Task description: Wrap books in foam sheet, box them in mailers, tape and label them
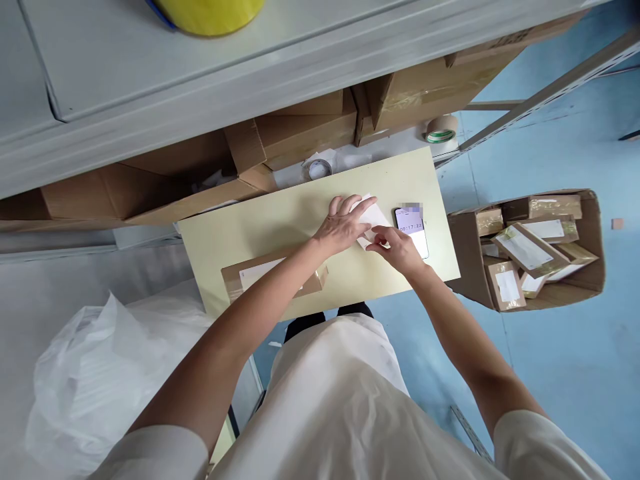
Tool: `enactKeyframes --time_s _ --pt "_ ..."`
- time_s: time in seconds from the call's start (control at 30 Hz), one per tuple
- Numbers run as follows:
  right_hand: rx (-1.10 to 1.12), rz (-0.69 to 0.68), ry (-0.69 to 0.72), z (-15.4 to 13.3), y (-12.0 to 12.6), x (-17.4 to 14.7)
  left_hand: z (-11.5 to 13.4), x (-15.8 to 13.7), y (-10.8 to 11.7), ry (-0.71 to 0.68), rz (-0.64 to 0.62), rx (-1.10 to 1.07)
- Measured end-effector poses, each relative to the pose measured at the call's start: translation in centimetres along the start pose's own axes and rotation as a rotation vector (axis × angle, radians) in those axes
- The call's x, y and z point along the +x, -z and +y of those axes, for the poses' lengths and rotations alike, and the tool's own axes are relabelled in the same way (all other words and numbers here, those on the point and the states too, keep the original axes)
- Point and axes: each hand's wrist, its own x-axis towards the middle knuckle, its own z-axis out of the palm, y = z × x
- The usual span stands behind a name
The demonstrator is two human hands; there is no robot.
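Note:
On the pale yellow table (280,217) lies a white paper slip (376,215), partly hidden by both hands. My left hand (343,227) rests over the slip's left side with its fingers spread. At the slip's near right edge, my right hand (397,250) has thumb and forefinger closed on the paper. Just right of the hands, a phone (418,245) shows a running time display. A taped cardboard box (314,283) with a white label sits at the table's near left, partly covered by my left forearm.
Right of the table stands a large open carton (473,257) holding several small labelled boxes (525,250). Behind the table are a clear tape roll (320,169), a brown tape roll (441,128) and open cartons (300,137) under a grey shelf (225,80). White plastic bags (110,373) bulge at left.

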Motion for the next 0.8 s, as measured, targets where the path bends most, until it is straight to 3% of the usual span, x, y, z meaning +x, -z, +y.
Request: enactKeyframes --time_s 0.17,0.27,0.4,0.47,0.53,0.63,0.7,0.8 --pt "0.012 -0.029 0.009 -0.1 0.4 0.3 0.0 -0.3 0.0 -0.058 -0.069 -0.055" --pt "-0.015 0.036 0.018 -0.6 1.3 0.5 -0.1 -0.4 0.1 0.004 -0.073 -0.088" --pt "-0.067 0.296 -0.118 -0.5 2.2 1.2 -1.0 -0.6 -0.1 0.298 0.126 -0.284" --pt "-0.049 0.343 -0.215 0.3 1.9 2.3 -1.9 -0.6 -0.5 0.389 0.236 -0.472" --pt "0.061 0.285 -0.265 1.3 1.0 3.6 -3.1 -0.8 -1.0 0.389 0.291 -0.672" --pt "0.375 0.076 -0.294 2.7 -0.6 5.8 -4.7 -1.2 -0.9 0.386 0.301 -0.813" --pt "0.53 -0.029 -0.308 2.9 -1.5 6.8 -5.1 -1.8 0.0 0.466 0.37 -0.706" --pt "0.521 -0.019 -0.293 2.0 -2.4 7.5 -3.9 -2.5 2.5 0.546 0.486 -0.322"
